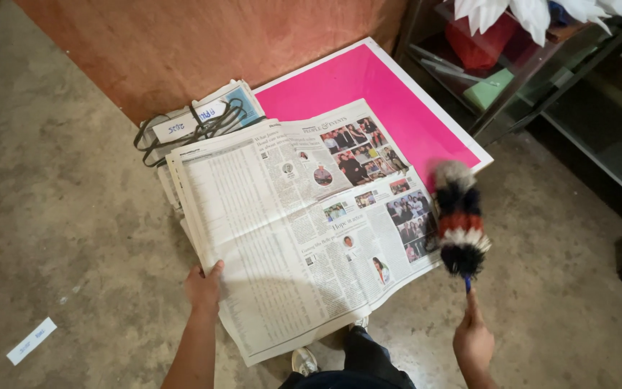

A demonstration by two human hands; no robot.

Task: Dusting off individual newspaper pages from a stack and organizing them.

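Observation:
An opened newspaper [289, 230] lies spread on a stack of papers on the concrete floor. My left hand [204, 287] presses on its near left edge, thumb on top of the sheet. My right hand [473, 338] grips the blue handle of a fluffy duster [458, 220] with black, white and red bands. The duster's head rests over the newspaper's right edge, beside the photo columns. Under the paper's far side lies a bright pink board [390, 94] with a white border.
Black cords [181, 130] lie on folded papers at the stack's far left. A wooden panel [203, 43] stands behind. A metal shelf [512, 79] with red and green items is at the right. A white label [32, 341] lies on the floor. My shoe [304, 359] shows below.

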